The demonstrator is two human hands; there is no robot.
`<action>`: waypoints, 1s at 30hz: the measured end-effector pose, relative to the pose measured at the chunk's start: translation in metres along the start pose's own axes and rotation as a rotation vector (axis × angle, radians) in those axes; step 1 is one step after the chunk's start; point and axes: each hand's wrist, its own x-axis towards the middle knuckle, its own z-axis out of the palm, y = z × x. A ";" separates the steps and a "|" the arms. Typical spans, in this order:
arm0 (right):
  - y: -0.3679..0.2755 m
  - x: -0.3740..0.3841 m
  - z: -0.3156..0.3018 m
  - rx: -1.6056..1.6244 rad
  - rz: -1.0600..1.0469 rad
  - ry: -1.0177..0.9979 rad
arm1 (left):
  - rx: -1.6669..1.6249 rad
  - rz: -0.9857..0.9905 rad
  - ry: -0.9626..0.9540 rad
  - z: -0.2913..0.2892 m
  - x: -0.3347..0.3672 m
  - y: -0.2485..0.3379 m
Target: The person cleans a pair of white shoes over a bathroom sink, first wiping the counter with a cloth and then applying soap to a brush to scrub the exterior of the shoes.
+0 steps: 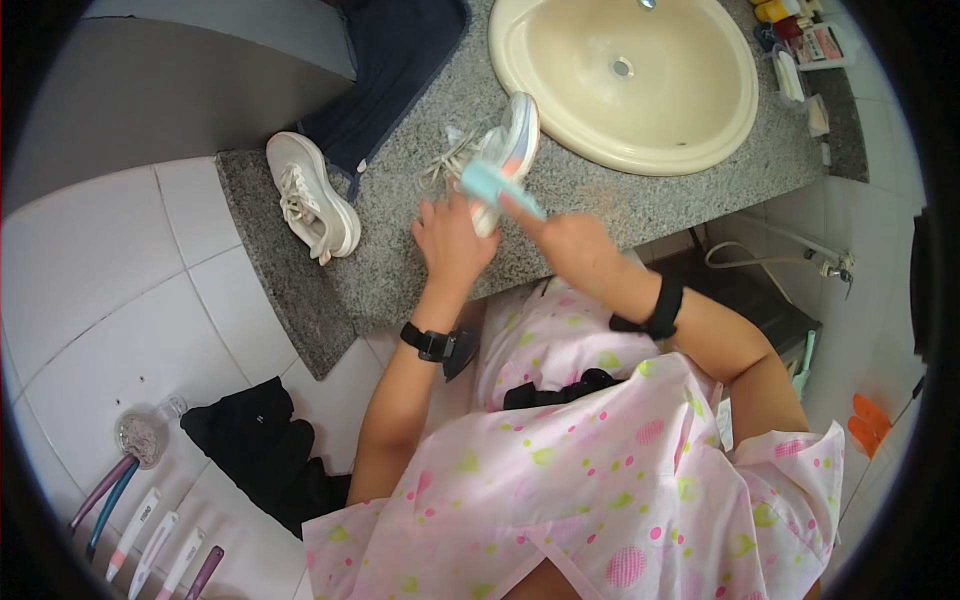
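- Sneaker [510,140], white with pastel pink and blue on the sole, lies on its side on the grey speckled counter [400,250], its toe touching the rim of the basin; loose laces spill out to its left.
- Nearest the camera is a pink spotted garment [600,470] worn by the person, with both bare forearms rising from it toward the counter.
- Left hand [452,238], a black watch on its wrist, rests on the heel end of the shoe with fingers curled over it; how tightly they grip cannot be told.
- Right hand [565,240], a black band on its wrist, has its fingers closed around a pale blue brush [497,186], which lies slantwise across the shoe and touches it.
- Lower left, on the white tiled wall [100,300], toothbrushes [150,540] hang in a row beside a clear cup [142,432], and a black cloth [262,450] hangs just to their right.
- Farther off on the counter, well to the left of the held shoe, a second white sneaker [312,195] sits upright near the edge.
- Just beyond it, a dark blue garment [395,70] drapes over the counter.
- Cream oval sink [680,130] lies farthest, set into the counter, with small bottles and packets [800,40] crowded at its right.
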 end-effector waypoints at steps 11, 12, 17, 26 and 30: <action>0.022 0.004 -0.011 0.008 0.048 -0.005 | -0.008 -0.003 0.041 0.001 -0.001 0.005; 0.024 0.008 -0.016 0.016 0.033 0.003 | -0.008 -0.003 0.034 0.002 -0.001 0.004; 0.027 0.016 -0.018 -0.049 0.159 0.071 | 0.029 0.012 0.083 0.002 -0.003 0.002; 0.046 0.026 -0.016 0.070 0.154 0.229 | 0.011 -0.003 0.005 -0.002 -0.002 0.004; 0.025 -0.001 -0.026 0.022 0.122 0.002 | -0.004 -0.005 0.020 -0.001 -0.003 0.005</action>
